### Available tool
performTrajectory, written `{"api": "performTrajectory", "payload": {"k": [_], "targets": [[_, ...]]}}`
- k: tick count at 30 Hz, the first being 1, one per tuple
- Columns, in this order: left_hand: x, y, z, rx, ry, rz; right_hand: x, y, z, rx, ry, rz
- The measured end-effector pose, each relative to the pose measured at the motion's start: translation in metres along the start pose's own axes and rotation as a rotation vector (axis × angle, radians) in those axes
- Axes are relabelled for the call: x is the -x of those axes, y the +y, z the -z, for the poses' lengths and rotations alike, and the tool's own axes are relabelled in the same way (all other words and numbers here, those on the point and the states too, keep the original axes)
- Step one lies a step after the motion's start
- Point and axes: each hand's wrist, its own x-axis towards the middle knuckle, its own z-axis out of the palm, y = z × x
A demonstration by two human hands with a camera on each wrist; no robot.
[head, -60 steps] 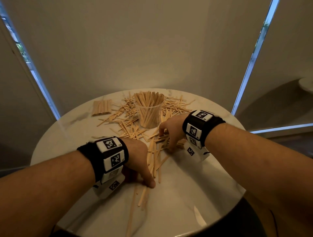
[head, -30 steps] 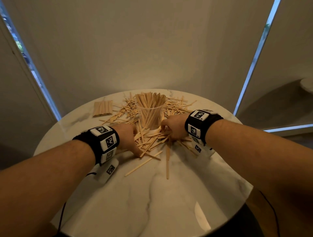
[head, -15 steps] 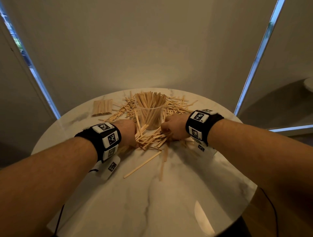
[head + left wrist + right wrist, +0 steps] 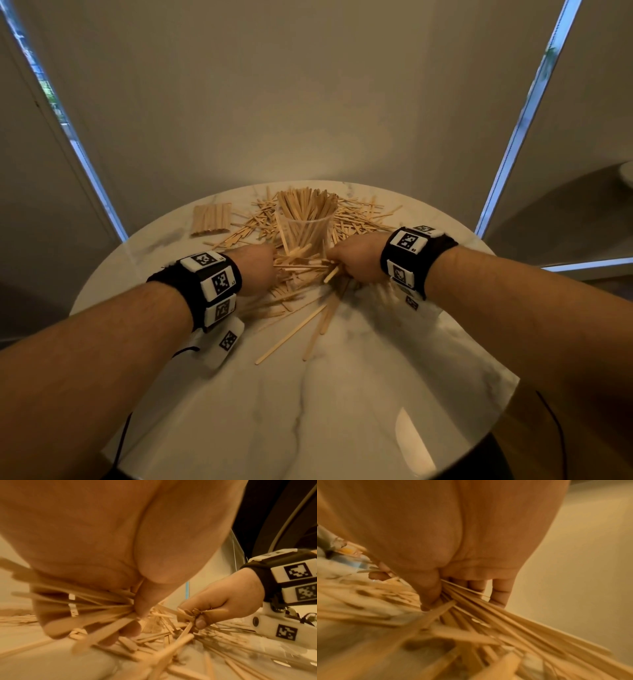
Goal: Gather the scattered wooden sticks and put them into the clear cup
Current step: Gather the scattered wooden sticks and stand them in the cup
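Observation:
A clear cup packed with upright wooden sticks stands at the far middle of the round marble table. Loose sticks lie heaped in front of the cup and around it. My left hand curls round one end of a bundle of these sticks, thumb pressed on top. My right hand grips the other end, its fingers wrapped round a fistful. In the left wrist view the right hand shows with stick ends poking out of its fist. Both hands sit just in front of the cup.
A neat flat row of sticks lies at the far left of the table. A few long sticks trail toward me from the heap. More scattered sticks spread behind and right of the cup. Wall and window strips stand behind.
Both hands have swept forward and inward, pushing sticks toward the cup, and have curled tighter round a bundle. A few long sticks stayed behind on the near side.

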Motion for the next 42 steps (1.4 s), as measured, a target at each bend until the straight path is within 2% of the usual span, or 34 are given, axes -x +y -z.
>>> {"api": "performTrajectory", "payload": {"k": [7,13,20,25,30,34,37,42], "targets": [[0.004,-0.012,0.012,0.439,0.083,0.031,0.016,0.011,0.016,-0.370,0.262,0.036],[0.010,-0.020,0.020,0.499,0.122,0.085,0.020,0.010,0.024,-0.670,0.536,0.060],[0.010,-0.025,0.019,0.861,0.069,0.034,0.000,0.008,0.023,-1.238,0.853,0.083],[0.013,-0.026,0.027,0.995,0.033,-0.064,-0.016,0.011,0.027,-1.752,1.069,0.093],[0.007,-0.021,0.035,1.032,0.064,-0.113,-0.032,0.005,0.027,-1.965,1.239,0.036],[0.002,-0.011,0.037,1.037,0.073,-0.160,-0.035,-0.002,0.026,-1.931,1.230,0.032],[0.000,-0.005,0.041,1.052,0.081,-0.194,-0.036,-0.008,0.026,-1.892,1.150,0.118],[-0.007,0.001,0.049,1.214,0.107,-0.226,-0.035,-0.010,0.029,-1.936,0.985,0.213]]}}
